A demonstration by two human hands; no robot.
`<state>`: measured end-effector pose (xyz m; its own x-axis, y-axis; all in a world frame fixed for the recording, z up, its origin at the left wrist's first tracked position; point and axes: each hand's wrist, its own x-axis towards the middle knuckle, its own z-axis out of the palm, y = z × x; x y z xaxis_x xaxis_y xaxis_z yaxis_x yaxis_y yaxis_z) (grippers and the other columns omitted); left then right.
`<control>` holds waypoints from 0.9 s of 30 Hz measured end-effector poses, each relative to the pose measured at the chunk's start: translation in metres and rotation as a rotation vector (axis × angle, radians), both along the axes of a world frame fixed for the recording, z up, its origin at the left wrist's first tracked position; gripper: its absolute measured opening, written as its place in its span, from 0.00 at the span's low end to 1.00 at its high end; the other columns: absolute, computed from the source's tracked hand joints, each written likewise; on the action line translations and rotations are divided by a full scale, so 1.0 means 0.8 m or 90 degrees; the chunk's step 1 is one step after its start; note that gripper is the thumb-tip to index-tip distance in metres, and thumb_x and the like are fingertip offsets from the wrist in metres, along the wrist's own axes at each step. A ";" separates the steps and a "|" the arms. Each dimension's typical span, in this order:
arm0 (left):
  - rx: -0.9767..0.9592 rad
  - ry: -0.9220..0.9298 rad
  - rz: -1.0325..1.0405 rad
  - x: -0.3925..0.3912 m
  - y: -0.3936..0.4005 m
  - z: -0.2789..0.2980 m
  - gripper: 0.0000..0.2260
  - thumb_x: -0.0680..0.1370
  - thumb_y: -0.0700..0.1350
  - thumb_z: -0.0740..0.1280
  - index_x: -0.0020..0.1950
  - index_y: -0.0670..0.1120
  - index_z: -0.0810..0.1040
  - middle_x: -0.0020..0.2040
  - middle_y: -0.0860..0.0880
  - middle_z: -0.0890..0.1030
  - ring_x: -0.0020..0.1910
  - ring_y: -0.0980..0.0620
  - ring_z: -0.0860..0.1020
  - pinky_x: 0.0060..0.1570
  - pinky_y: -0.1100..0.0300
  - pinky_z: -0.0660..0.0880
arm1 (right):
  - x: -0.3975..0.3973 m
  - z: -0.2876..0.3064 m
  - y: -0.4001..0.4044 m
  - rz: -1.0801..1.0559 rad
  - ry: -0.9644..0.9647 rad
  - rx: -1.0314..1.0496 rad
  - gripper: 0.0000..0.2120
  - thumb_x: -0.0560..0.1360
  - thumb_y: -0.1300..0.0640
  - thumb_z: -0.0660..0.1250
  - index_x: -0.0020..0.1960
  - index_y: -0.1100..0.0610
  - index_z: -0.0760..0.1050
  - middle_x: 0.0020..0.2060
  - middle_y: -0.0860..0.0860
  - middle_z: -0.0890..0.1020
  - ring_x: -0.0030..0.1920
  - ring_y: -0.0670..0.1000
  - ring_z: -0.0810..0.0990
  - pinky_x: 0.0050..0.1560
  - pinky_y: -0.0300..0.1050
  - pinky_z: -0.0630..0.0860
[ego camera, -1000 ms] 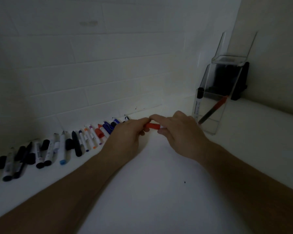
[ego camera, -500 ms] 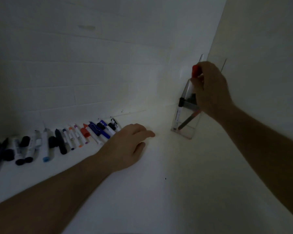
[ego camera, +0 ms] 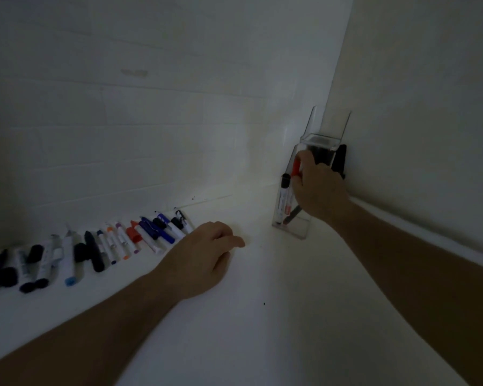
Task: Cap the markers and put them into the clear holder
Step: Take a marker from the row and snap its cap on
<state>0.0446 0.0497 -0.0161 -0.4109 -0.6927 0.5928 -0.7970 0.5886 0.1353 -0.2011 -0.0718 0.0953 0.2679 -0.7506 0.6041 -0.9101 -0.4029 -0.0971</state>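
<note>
The right hand [ego camera: 318, 188] pinches the red-capped marker [ego camera: 296, 168] by its cap end, the marker standing inside the clear holder [ego camera: 292, 229] beside a black-capped marker [ego camera: 284, 190]; the holder sits in the wall corner. The left hand [ego camera: 204, 257] rests on the white counter [ego camera: 262, 316], fingers loosely curled and empty; the row of markers [ego camera: 95, 246] lies just beside it along the tiled wall [ego camera: 151, 135]

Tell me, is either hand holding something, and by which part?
The right hand pinches a red-capped white marker by its cap end, inside the clear plastic holder. The left hand holds nothing.
</note>
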 end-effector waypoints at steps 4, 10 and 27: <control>0.009 -0.001 0.002 -0.001 0.000 0.001 0.15 0.79 0.41 0.61 0.64 0.48 0.80 0.54 0.49 0.78 0.49 0.53 0.75 0.51 0.65 0.68 | -0.008 -0.001 0.002 0.014 -0.035 0.001 0.07 0.83 0.51 0.56 0.59 0.52 0.63 0.39 0.54 0.78 0.34 0.55 0.77 0.38 0.57 0.80; 0.004 0.000 0.003 -0.002 0.002 0.004 0.15 0.78 0.40 0.63 0.62 0.49 0.80 0.53 0.50 0.78 0.49 0.54 0.75 0.48 0.64 0.71 | -0.010 -0.009 0.006 -0.049 0.076 0.013 0.09 0.84 0.53 0.54 0.58 0.53 0.71 0.43 0.55 0.79 0.41 0.55 0.75 0.49 0.56 0.76; -0.057 0.039 0.149 0.041 -0.003 0.039 0.20 0.71 0.41 0.59 0.58 0.50 0.83 0.54 0.47 0.81 0.53 0.45 0.77 0.54 0.53 0.74 | 0.062 -0.088 0.039 0.241 -0.119 0.077 0.19 0.76 0.65 0.62 0.64 0.53 0.76 0.52 0.46 0.74 0.51 0.46 0.73 0.53 0.40 0.68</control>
<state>0.0773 0.0472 0.0153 -0.2076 -0.7084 0.6746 -0.9048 0.4011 0.1427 -0.1512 -0.0403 0.0251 0.4319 -0.6887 0.5824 -0.6630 -0.6802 -0.3127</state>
